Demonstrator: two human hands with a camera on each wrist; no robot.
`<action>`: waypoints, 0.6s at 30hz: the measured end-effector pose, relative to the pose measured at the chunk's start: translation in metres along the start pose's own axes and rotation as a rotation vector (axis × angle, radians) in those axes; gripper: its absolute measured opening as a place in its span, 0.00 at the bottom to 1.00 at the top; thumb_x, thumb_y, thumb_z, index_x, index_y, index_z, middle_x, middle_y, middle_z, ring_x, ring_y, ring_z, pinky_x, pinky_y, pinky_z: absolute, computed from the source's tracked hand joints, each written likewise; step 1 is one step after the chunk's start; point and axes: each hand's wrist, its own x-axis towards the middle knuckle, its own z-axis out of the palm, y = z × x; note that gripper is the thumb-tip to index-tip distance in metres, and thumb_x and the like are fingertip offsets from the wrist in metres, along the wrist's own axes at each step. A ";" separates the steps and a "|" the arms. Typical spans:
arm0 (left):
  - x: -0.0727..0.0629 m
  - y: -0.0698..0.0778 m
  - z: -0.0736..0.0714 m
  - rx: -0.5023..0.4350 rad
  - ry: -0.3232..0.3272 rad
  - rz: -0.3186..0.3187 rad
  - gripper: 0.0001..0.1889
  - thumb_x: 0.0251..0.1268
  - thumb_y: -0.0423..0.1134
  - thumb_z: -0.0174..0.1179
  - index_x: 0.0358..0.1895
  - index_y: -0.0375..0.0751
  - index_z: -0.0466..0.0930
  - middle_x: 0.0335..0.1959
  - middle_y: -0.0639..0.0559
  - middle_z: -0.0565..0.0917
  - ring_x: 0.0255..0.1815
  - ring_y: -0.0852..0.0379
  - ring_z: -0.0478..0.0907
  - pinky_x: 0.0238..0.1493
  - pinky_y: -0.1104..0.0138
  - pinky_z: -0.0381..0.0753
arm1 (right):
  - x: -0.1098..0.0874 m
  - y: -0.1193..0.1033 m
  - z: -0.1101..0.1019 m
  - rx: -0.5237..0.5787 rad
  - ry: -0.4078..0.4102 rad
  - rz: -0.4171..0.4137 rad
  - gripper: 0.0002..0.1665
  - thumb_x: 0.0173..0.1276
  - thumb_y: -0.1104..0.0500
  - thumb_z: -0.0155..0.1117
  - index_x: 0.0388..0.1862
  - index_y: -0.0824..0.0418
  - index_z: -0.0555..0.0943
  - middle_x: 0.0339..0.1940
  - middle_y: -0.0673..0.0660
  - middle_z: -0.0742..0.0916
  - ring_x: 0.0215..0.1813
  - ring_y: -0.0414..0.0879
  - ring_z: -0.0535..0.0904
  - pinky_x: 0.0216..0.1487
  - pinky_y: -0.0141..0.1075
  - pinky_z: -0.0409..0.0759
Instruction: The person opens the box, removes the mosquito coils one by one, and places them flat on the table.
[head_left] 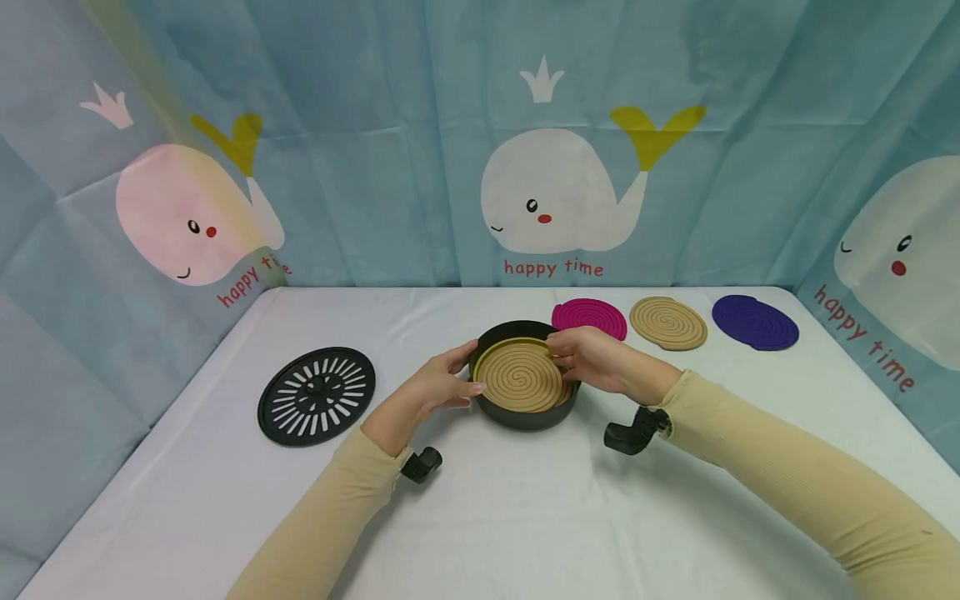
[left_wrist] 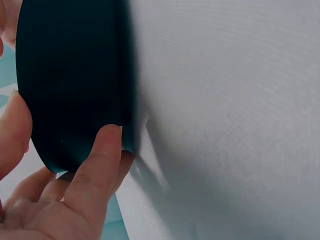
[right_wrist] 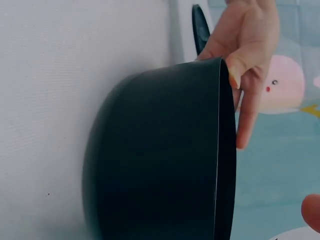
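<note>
A black round container (head_left: 525, 421) stands on the white table in the head view. Inside it lies a tan spiral coaster (head_left: 519, 379), with an olive-yellow edge (head_left: 501, 346) showing around its upper left. My left hand (head_left: 438, 383) grips the container's left side, thumb near the rim and fingers against the outer wall in the left wrist view. At the container's right, my right hand (head_left: 588, 358) reaches over the rim, its curled fingers pinching the coaster's edge. The right wrist view shows the container's outer wall (right_wrist: 160, 155) and only one right fingertip (right_wrist: 312, 212).
Behind the container to the right lie a magenta spiral coaster (head_left: 590, 318), another tan coaster (head_left: 669, 323) and a purple one (head_left: 754, 322). A black slotted round lid (head_left: 317, 397) rests at the left. A blue whale-print curtain (head_left: 390, 200) borders the table.
</note>
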 end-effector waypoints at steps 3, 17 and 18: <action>0.001 0.001 -0.001 0.005 -0.003 0.004 0.42 0.62 0.24 0.62 0.77 0.50 0.54 0.78 0.46 0.52 0.70 0.45 0.64 0.57 0.53 0.76 | 0.000 -0.002 0.000 -0.009 -0.009 0.007 0.38 0.76 0.62 0.39 0.76 0.76 0.38 0.78 0.72 0.44 0.77 0.66 0.37 0.73 0.58 0.43; 0.001 0.001 -0.001 0.006 -0.020 0.004 0.42 0.63 0.23 0.61 0.77 0.49 0.54 0.78 0.45 0.51 0.65 0.44 0.70 0.57 0.53 0.76 | 0.000 -0.014 -0.010 0.083 0.036 0.011 0.37 0.77 0.60 0.41 0.77 0.73 0.40 0.77 0.72 0.46 0.77 0.63 0.46 0.73 0.56 0.49; 0.001 0.002 -0.001 0.006 -0.021 0.005 0.42 0.63 0.23 0.61 0.78 0.49 0.54 0.78 0.45 0.51 0.65 0.44 0.69 0.57 0.53 0.76 | 0.000 -0.015 -0.010 0.086 0.042 0.014 0.37 0.78 0.60 0.41 0.77 0.73 0.41 0.77 0.72 0.47 0.77 0.63 0.47 0.73 0.56 0.49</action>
